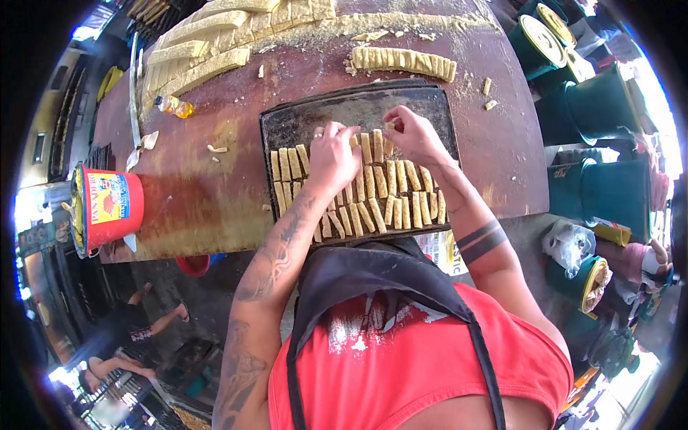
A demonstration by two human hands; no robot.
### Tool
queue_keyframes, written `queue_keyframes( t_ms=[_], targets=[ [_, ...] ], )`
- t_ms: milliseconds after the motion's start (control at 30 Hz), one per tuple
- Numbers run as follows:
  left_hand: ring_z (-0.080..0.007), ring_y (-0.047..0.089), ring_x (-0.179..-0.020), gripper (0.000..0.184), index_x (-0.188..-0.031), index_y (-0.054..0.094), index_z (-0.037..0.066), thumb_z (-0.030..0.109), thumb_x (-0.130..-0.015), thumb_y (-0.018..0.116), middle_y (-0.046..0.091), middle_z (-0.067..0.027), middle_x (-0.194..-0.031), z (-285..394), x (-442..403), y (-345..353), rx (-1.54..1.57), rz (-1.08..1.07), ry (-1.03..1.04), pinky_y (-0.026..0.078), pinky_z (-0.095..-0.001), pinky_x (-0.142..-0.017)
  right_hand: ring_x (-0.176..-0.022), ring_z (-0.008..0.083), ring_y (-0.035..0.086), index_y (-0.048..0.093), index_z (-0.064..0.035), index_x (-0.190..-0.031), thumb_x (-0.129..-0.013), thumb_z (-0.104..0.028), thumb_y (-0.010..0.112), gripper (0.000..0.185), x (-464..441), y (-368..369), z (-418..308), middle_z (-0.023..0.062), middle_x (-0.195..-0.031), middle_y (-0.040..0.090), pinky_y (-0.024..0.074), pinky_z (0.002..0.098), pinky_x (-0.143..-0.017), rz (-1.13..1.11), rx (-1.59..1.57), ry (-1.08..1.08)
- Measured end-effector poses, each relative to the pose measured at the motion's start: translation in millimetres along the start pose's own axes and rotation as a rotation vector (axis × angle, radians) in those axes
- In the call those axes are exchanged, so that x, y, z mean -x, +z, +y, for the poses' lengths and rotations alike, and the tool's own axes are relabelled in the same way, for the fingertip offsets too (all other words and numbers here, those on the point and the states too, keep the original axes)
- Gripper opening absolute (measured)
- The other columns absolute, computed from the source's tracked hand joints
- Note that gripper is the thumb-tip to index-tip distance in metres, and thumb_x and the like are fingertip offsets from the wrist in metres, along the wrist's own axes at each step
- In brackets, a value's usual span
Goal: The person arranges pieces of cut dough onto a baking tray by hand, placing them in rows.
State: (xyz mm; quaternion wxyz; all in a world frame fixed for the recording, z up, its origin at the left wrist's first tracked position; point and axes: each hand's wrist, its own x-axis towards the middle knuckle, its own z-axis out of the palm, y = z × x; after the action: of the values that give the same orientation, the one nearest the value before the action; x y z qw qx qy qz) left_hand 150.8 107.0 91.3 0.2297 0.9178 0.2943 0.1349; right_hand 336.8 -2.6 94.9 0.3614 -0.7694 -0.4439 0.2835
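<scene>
Dough sticks [378, 145] lie in rows from near edge of dark tray [330, 107], itself at near edge of surface [208, 197]; right hand [416, 135] pinches one at far row's right end, left hand [333, 159] over same row, its grip unclear.

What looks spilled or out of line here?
Two stray dough bits lie on the table, right of the dough strip and off the tray. Crumbs litter the far side. Some sticks on the tray slant, out of line with their neighbours.
</scene>
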Motion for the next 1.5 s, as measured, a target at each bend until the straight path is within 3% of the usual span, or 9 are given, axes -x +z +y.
queue_keyframes(
  t_ms=[167,300,433,567,700,1033,1167,1333,1500],
  targets=[
    [-0.0355,0.064,-0.104,0.024,-0.107,0.073,0.005,0.009,-0.083,0.077,0.068,-0.0158,-0.104,-8.4,-4.8,-0.4,-0.078,0.028,0.121,0.052,-0.0462,-0.095,-0.099,0.0352,0.069,0.067,-0.0045,-0.116,-0.088,-0.019,0.073,0.032,4.0,14.0,18.9,0.0159,-0.099,0.071,0.0551,0.0418,-0.091,0.224,0.136,-0.194],
    [-0.0324,0.068,-0.1,0.022,-0.104,0.072,0.004,0.006,-0.083,0.079,0.072,-0.0126,-0.097,-13.7,-8.1,-6.2,0.11,-0.004,0.074,0.054,-0.0428,-0.093,-0.107,0.0338,0.068,0.068,-0.0061,-0.118,-0.088,-0.02,0.075,0.034,8.4,7.4,-15.8,0.0143,-0.105,0.073,0.0541,0.0429,-0.095,0.0,-0.079,-0.078],
    [-0.0295,0.071,-0.098,0.023,-0.103,0.072,0.003,0.008,-0.083,0.081,0.075,-0.012,-0.098,4.0,-8.1,-26.3,0.26,0.011,-0.004,0.055,-0.0419,-0.09,-0.102,0.0346,0.069,0.064,-0.0074,-0.122,-0.085,-0.017,0.08,0.041,6.0,34.7,-14.5,0.0125,-0.105,0.075,0.0541,0.0452,-0.093,-0.037,-0.032,-0.343],
    [-0.0294,0.068,-0.108,0.025,-0.107,0.072,0.005,0.011,-0.084,0.082,0.074,-0.0115,-0.104,0.7,-9.6,-24.2,0.256,0.131,0.059,0.053,-0.0412,-0.095,-0.087,0.0277,0.073,0.061,-0.0053,-0.127,-0.087,-0.012,0.078,0.043,9.1,13.2,-26.7,0.0148,-0.096,0.075,0.0572,0.0389,-0.08,-0.052,-0.177,-0.101],
    [-0.0385,0.04,-0.145,0.045,-0.125,0.071,0.009,0.024,-0.084,0.083,0.055,-0.0142,-0.145,-9.4,11.4,-10.3,-0.157,-0.004,0.002,0.034,-0.0507,-0.121,-0.079,0.0134,0.066,0.065,-0.0091,-0.13,-0.093,-0.009,0.074,0.038,7.3,-19.3,-1.2,0.0077,-0.088,0.073,0.0547,0.0328,-0.074,0.047,-0.126,0.044],
    [-0.0469,0.024,-0.153,0.057,-0.132,0.066,0.011,0.034,-0.083,0.083,0.045,-0.0205,-0.152,16.6,-4.8,7.8,-0.198,-0.131,0.08,0.023,-0.0572,-0.126,-0.097,0.0293,0.07,0.071,-0.0029,-0.112,-0.087,-0.017,0.073,0.029,1.4,-19.9,34.2,0.0159,-0.099,0.071,0.0554,0.0396,-0.09,0.155,0.127,-0.168],
    [-0.0471,0.02,-0.155,0.058,-0.135,0.064,0.012,0.035,-0.085,0.081,0.038,-0.021,-0.158,14.6,-2.8,10.9,-0.208,-0.209,0.004,0.02,-0.0574,-0.127,-0.104,0.0345,0.07,0.074,-0.0053,-0.113,-0.092,-0.027,0.071,0.03,-53.4,-106.1,46.8,0.0205,-0.116,0.073,0.0547,0.0418,-0.093,0.223,0.189,0.312],
    [-0.0443,0.018,-0.156,0.064,-0.144,0.058,0.015,0.035,-0.086,0.078,0.036,-0.0204,-0.161,27.0,-4.0,10.1,-0.193,-0.206,0.007,0.016,-0.0567,-0.129,-0.107,0.0307,0.07,0.062,-0.0023,-0.138,-0.095,-0.03,0.07,0.052,-161.6,-135.5,218.4,0.0178,-0.123,0.073,0.0542,0.0419,-0.091,0.37,0.18,0.235],
    [-0.043,0.015,-0.157,0.068,-0.146,0.055,0.017,0.038,-0.086,0.079,0.033,-0.0179,-0.163,32.3,0.4,5.4,-0.177,-0.233,-0.08,0.019,-0.0544,-0.128,-0.097,0.0147,0.063,0.057,-0.0094,-0.147,-0.099,-0.025,0.069,0.052,-192.3,-157.5,232.3,0.0039,-0.12,0.07,0.0516,0.034,-0.075,-0.112,-0.136,0.343]
  ],
)
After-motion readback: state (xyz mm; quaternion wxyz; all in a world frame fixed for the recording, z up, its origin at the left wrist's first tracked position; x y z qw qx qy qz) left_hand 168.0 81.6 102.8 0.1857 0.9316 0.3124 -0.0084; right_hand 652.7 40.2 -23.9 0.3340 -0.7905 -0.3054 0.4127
